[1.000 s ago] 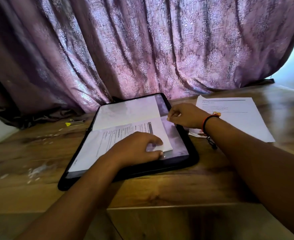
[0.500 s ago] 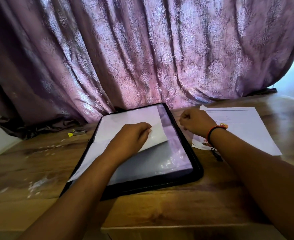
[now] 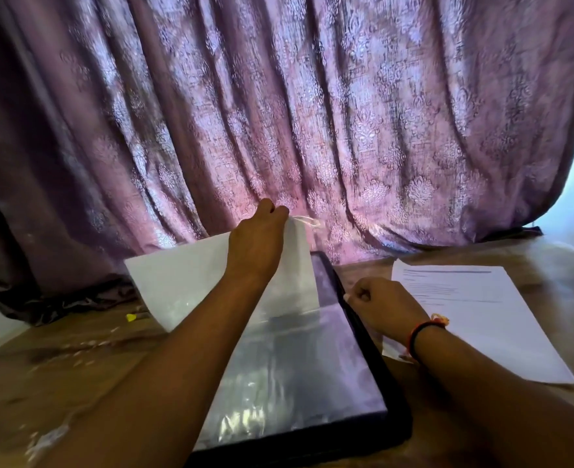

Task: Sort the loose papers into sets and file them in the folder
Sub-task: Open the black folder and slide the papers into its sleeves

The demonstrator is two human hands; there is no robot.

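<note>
Head view: A black folder lies open on a wooden table, its near corner towards the camera. A glossy clear pocket lies flat in the folder and reflects the light.

The left hand is raised above the far end of the folder. Its fingertips are pressed together, pinching the top edge of a white sheet. The sheet stands up from the folder, bowed, with its blank side to the camera. A thin clear plastic edge shows just right of the pinch; whether the sheet sits inside a sleeve cannot be told.

The right hand is at the folder's right rim, fingers curled in, knuckles towards the camera. A small pale speck shows at the fingertips. Whether the hand grips anything cannot be told. A dark and red band is on that wrist.

The loose papers lie flat on the table just right of the folder, printed side up, partly under the right wrist. The text is too blurred to read.

A small yellow item lies on the table left of the sheet. A purple patterned curtain hangs behind, its hem on the table
</note>
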